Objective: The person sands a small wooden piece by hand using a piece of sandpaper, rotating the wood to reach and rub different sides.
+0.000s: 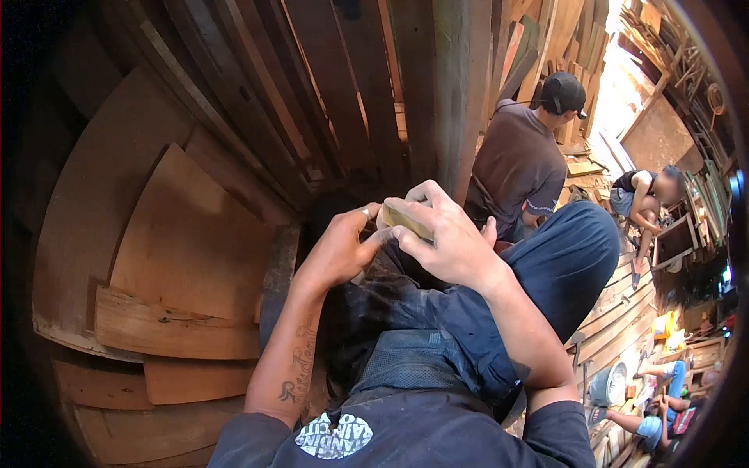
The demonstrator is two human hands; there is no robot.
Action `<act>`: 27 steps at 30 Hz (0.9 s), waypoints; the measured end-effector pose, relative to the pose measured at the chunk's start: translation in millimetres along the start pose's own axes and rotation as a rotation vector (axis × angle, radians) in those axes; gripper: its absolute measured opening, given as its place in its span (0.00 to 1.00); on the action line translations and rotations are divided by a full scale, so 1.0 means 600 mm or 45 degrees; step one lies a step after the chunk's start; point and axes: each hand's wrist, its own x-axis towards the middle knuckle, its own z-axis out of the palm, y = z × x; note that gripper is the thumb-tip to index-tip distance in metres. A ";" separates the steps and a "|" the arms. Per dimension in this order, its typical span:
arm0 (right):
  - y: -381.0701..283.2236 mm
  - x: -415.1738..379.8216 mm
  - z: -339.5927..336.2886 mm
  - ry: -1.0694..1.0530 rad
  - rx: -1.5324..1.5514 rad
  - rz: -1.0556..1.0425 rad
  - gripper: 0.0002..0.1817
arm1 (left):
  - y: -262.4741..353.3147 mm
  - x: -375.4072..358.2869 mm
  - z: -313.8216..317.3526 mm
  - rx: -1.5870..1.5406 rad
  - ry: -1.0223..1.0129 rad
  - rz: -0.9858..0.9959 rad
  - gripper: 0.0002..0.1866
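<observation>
Above my lap, my two hands meet. A small flat olive-tan block with straight edges lies in my right hand, its fingers bent over the top and the thumb along the near side. My left hand, with a ring on one finger, is closed right at the block's left end, thumb and fingertips pressed together there. A pale rounded edge shows between the two hands; I cannot tell what my left fingers grip. Dark dusty trousers are below both hands.
Wooden boards lean at my left, and upright planks stand in front. A person in a brown shirt sits close ahead on the right. Another person bends over a wooden frame. A bucket stands at lower right.
</observation>
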 end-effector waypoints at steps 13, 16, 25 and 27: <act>0.016 0.011 0.001 0.174 0.180 -0.024 0.21 | 0.014 0.000 -0.003 0.038 0.040 -0.051 0.17; 0.014 0.009 0.000 0.122 0.125 -0.054 0.21 | 0.011 0.001 -0.001 0.058 0.048 0.011 0.16; 0.011 0.014 0.007 0.105 0.142 -0.044 0.22 | 0.028 -0.002 -0.004 0.055 -0.068 -0.092 0.14; 0.013 0.009 0.009 0.111 0.165 -0.024 0.22 | 0.031 0.000 -0.007 0.049 -0.078 -0.154 0.14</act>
